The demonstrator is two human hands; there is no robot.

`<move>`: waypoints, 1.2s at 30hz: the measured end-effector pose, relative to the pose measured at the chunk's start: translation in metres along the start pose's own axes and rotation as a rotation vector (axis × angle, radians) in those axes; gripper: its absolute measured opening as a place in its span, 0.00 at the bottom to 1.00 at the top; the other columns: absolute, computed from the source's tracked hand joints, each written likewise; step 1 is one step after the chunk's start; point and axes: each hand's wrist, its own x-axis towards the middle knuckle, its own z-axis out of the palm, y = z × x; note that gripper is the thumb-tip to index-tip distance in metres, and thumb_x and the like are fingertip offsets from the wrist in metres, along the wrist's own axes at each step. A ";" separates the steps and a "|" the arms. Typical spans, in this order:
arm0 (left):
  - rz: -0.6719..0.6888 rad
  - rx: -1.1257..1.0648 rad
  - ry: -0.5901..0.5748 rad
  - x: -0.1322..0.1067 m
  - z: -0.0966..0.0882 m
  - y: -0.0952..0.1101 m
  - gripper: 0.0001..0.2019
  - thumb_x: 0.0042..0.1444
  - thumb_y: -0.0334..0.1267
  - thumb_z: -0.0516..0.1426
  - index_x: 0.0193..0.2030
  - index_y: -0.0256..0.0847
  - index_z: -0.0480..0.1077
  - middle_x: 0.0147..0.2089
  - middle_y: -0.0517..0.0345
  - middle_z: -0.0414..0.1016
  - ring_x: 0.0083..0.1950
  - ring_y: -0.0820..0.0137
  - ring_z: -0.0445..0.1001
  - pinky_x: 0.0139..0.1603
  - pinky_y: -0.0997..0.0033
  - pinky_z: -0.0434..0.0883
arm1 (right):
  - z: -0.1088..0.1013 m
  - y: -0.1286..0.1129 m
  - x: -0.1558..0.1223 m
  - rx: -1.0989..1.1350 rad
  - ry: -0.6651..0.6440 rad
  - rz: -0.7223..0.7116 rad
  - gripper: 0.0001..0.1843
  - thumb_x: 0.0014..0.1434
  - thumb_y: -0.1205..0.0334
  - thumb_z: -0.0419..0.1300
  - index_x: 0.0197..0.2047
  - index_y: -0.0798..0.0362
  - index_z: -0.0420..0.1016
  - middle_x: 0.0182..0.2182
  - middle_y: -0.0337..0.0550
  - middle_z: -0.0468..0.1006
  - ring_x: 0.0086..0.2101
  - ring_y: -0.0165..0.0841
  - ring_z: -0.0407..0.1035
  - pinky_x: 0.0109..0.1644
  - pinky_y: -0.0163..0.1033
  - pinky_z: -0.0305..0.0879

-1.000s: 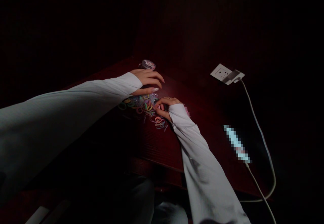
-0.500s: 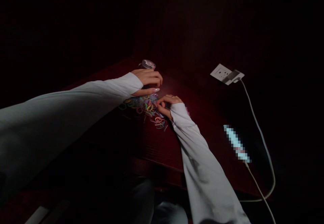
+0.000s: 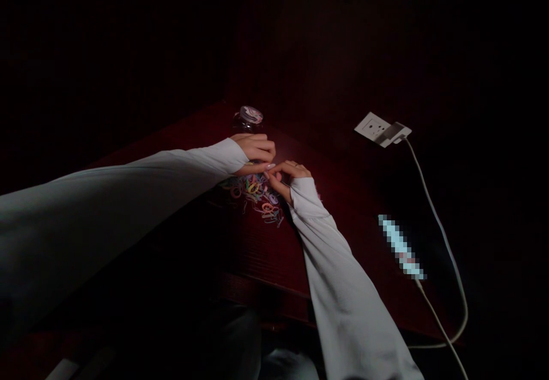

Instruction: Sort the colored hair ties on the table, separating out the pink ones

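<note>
A heap of small colourful elastic bands (image 3: 256, 192) lies on a dark red wooden table (image 3: 274, 254). My left hand (image 3: 256, 151) hovers just above the heap with its fingers curled in and its thumb pointing right. My right hand (image 3: 285, 179) is right beside it, fingertips pinched together and touching the left thumb over the bands. What the pinched fingers hold is too small to make out. Both arms wear pale long sleeves. A small clear jar (image 3: 249, 118) with a patterned lid stands just behind my left hand.
A white wall socket (image 3: 372, 126) with a plugged-in charger (image 3: 393, 133) sits at the right. Its white cable (image 3: 446, 237) runs down to a lit phone (image 3: 401, 247) lying on the table's right side. The surroundings are dark.
My left hand has closed its fingers and dropped from the jar toward the bands. My right hand has risen to meet it. The camera tilted slightly.
</note>
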 end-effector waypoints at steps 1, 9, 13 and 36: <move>0.004 -0.005 0.008 0.000 0.001 -0.001 0.17 0.75 0.47 0.52 0.39 0.45 0.78 0.44 0.53 0.82 0.46 0.63 0.73 0.49 0.65 0.70 | 0.000 0.000 0.000 0.005 0.007 0.000 0.14 0.72 0.48 0.65 0.40 0.47 0.86 0.32 0.40 0.81 0.39 0.36 0.75 0.50 0.39 0.67; 0.040 0.007 0.052 0.004 0.003 -0.007 0.19 0.75 0.46 0.51 0.38 0.43 0.78 0.42 0.52 0.82 0.45 0.64 0.74 0.47 0.65 0.70 | 0.012 0.015 0.003 0.103 0.079 -0.006 0.11 0.69 0.50 0.68 0.39 0.47 0.86 0.31 0.38 0.82 0.36 0.35 0.75 0.48 0.39 0.69; 0.038 -0.027 0.075 0.004 0.005 -0.008 0.20 0.76 0.46 0.51 0.35 0.43 0.77 0.40 0.53 0.82 0.43 0.66 0.75 0.47 0.67 0.70 | 0.021 0.025 0.005 0.114 0.073 -0.001 0.08 0.66 0.52 0.71 0.40 0.47 0.86 0.30 0.38 0.82 0.35 0.35 0.75 0.45 0.39 0.68; -0.037 -0.156 0.122 0.000 0.008 -0.010 0.19 0.74 0.46 0.53 0.32 0.43 0.75 0.39 0.55 0.81 0.41 0.68 0.77 0.44 0.68 0.70 | 0.025 0.034 0.004 0.005 0.055 0.019 0.11 0.70 0.50 0.68 0.40 0.47 0.88 0.31 0.39 0.82 0.34 0.34 0.75 0.45 0.39 0.67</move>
